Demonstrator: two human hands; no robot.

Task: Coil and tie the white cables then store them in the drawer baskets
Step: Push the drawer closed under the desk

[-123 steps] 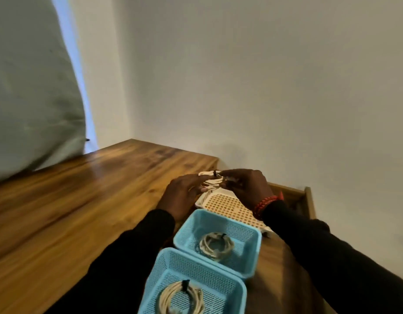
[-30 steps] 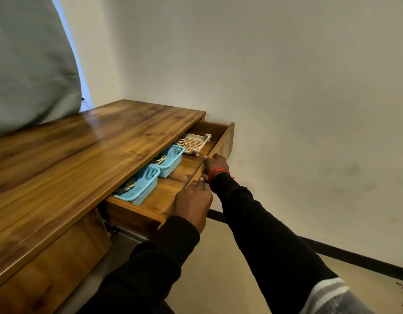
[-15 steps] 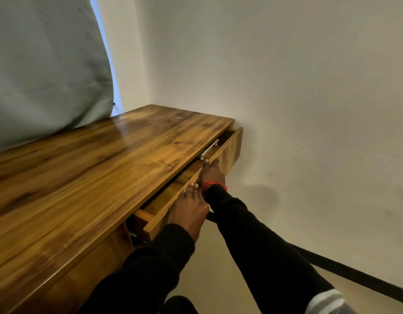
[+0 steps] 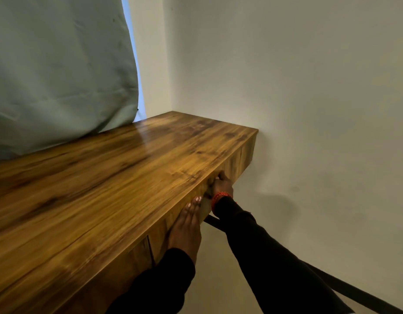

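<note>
The drawer front sits flush under the edge of the wooden desk top. The baskets and the coiled white cables are hidden inside it. My left hand presses flat on the drawer front with straight fingers. My right hand, with a red bracelet at the wrist, lies further along the same front. Its fingers curl at what looks like the drawer handle, which is mostly hidden.
A pale green curtain hangs over the back left of the desk. A plain wall meets the desk's far end. Beige floor and a dark skirting strip lie below on the right.
The drawer has slid in from open to flush with the desk, hiding the baskets and cables. Both hands went in with its front, and my view has swung left.
</note>
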